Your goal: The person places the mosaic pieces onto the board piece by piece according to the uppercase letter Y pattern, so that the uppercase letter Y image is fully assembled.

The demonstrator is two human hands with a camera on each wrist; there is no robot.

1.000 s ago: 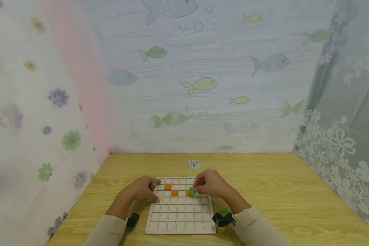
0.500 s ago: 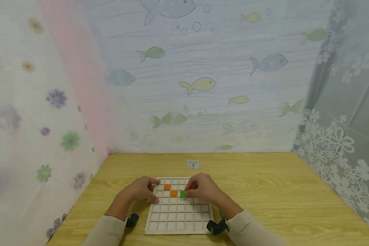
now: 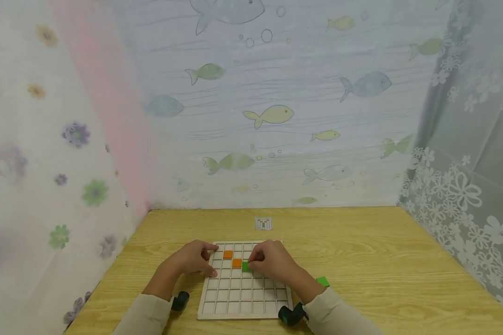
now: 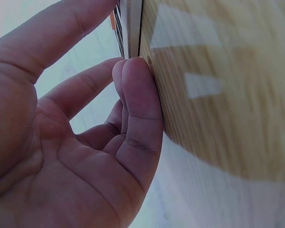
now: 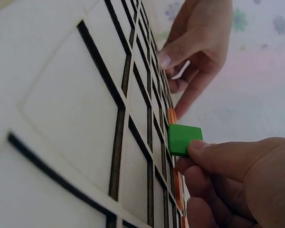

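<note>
A pale grid board [image 3: 243, 307] lies flat on the table. Its left edge is touched by my left hand [image 3: 190, 257], thumb and index finger spread along the rim; the left wrist view shows the other fingers bent against the side. My right hand [image 3: 272, 260] pinches a green square tile [image 5: 183, 139] between thumb and fingers. The tile is tilted right at the grid surface, beside an orange tile [image 3: 236, 263]. Another orange tile [image 3: 227, 254] sits one row farther back, to the left. More orange [image 5: 177, 187] shows beyond my right fingers, hidden by that hand in the head view.
A small card with a printed grid pattern [image 3: 263, 223] lies behind the board. Another green tile [image 3: 322, 282] is on the wooden table [image 3: 385, 260] beside my right forearm. Fish-print curtain [image 3: 276, 181] borders the table's back edge.
My right hand has moved left and slightly nearer with the green tile, from over the right orange tiles to beside the inner left one. My left hand has stayed at the board's edge.
</note>
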